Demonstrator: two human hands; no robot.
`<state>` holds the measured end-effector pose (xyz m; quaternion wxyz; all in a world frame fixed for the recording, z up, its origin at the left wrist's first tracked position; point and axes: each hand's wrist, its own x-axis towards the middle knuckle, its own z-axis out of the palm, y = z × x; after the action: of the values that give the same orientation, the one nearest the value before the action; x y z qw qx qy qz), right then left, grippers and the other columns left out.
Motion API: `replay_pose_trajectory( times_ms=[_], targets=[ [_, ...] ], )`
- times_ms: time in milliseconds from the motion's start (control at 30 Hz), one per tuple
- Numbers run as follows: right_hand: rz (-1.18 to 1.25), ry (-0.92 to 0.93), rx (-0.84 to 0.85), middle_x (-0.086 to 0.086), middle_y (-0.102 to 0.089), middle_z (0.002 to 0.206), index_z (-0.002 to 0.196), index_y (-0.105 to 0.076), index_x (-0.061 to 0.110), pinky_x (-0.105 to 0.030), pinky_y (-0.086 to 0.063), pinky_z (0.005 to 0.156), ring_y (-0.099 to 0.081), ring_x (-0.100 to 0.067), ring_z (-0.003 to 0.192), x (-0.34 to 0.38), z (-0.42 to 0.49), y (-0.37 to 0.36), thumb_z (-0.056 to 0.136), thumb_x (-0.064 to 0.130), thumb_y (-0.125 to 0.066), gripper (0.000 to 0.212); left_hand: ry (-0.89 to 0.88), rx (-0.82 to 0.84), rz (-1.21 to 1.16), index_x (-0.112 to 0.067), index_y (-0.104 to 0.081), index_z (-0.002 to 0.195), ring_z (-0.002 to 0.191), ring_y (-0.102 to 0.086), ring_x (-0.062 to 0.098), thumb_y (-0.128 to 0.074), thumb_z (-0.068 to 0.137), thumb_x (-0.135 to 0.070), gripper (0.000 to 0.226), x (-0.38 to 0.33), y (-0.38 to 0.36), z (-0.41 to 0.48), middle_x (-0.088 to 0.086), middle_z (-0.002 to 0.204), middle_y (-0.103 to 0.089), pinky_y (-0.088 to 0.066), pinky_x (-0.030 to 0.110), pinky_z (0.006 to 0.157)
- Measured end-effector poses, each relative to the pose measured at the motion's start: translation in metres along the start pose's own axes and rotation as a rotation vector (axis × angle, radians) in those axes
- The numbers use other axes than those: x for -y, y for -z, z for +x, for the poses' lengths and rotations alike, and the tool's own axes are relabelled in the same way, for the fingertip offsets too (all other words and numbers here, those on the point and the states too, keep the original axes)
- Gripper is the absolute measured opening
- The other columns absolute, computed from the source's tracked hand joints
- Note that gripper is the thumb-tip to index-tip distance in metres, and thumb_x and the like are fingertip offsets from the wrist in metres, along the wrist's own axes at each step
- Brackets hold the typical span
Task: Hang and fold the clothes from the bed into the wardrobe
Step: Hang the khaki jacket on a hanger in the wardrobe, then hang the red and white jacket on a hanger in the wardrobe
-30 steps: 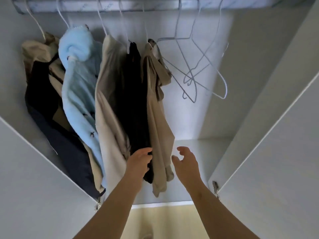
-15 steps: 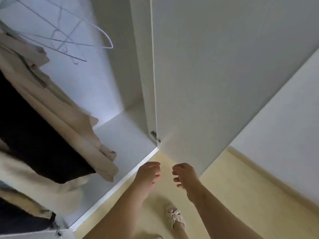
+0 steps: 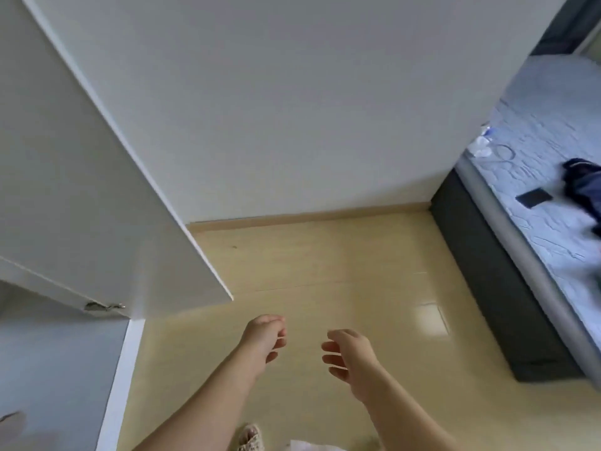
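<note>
Head view, looking down: how are the two arms held?
— Both bare forearms come up from the bottom edge, over the pale yellow floor (image 3: 325,271). The left hand (image 3: 264,336) is just below the middle of the frame. The right hand (image 3: 349,356) is beside it and a touch lower, with a gap between them.

And the fingers?
— The left hand's fingers (image 3: 276,345) are loosely curled inward and hold nothing. The right hand's fingers (image 3: 331,359) are relaxed and slightly spread, pointing toward the left hand. That hand is empty too, and neither touches anything.

Where's the wardrobe?
— Its white door (image 3: 97,190) stands open and fills the left of the frame. A metal hinge (image 3: 104,306) shows at its lower inner corner. Below that, at the lower left, is the wardrobe's grey bottom panel (image 3: 48,369) with a white front edge.

And the clothes?
— One dark garment (image 3: 582,187) lies on the bed (image 3: 536,249) at the far right edge, well apart from both hands. It's blurred, so I can't tell what kind it is. A small flat dark object (image 3: 533,197) lies just left of it on the pale blue mattress, which sits on a dark base.

Anything else?
— A white wall (image 3: 292,109) fills the top centre. A light sandal (image 3: 250,437) shows between the forearms at the bottom edge.
</note>
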<state>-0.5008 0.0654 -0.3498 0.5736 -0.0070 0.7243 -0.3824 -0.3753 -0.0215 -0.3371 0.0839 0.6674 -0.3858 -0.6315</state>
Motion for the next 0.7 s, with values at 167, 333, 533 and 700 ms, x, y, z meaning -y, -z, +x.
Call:
replay_pose_trajectory(
  times_ms=[167,333,533,700],
  targets=[
    [0.205,0.008,-0.16,-0.003,-0.06,0.075,0.083,-0.055,0.014,-0.022,-0.04,0.054,-0.054,-0.016,0.058,-0.004,0.004,0.15,0.091,0.014,-0.05,0.009,-0.014,0.154,0.14,-0.021,-0.056,0.082,0.06,-0.053,0.01,-0.05,0.092,-0.015,0.013,-0.015,-0.151,-0.016,-0.002,0.073,-0.056,-0.033,0.021,0.056],
    [0.318,-0.008,-0.297,-0.003,-0.061,0.08,0.086,-0.057,0.014,-0.023,-0.039,0.056,-0.053,-0.016,0.062,-0.033,-0.004,0.295,0.092,0.017,-0.051,0.009,-0.035,0.307,0.248,-0.019,-0.058,0.083,0.06,-0.052,0.01,-0.048,0.094,-0.011,0.017,-0.017,-0.296,-0.053,-0.001,0.074,-0.057,-0.031,0.02,0.052],
    [0.475,-0.01,-0.377,-0.004,-0.061,0.082,0.086,-0.057,0.015,-0.024,-0.04,0.06,-0.054,-0.019,0.067,-0.042,-0.002,0.399,0.092,0.019,-0.052,0.009,-0.114,0.411,0.39,-0.02,-0.056,0.081,0.059,-0.051,0.01,-0.045,0.094,-0.01,0.02,-0.037,-0.417,-0.075,-0.001,0.073,-0.056,-0.032,0.021,0.052],
    [0.643,-0.086,-0.467,-0.004,-0.059,0.077,0.084,-0.056,0.014,-0.024,-0.038,0.059,-0.052,-0.018,0.062,-0.042,0.012,0.461,0.091,0.017,-0.052,0.008,-0.124,0.488,0.531,-0.02,-0.058,0.083,0.061,-0.053,0.011,-0.045,0.095,-0.011,0.02,-0.049,-0.5,-0.074,-0.001,0.075,-0.058,-0.036,0.022,0.053]
  ],
)
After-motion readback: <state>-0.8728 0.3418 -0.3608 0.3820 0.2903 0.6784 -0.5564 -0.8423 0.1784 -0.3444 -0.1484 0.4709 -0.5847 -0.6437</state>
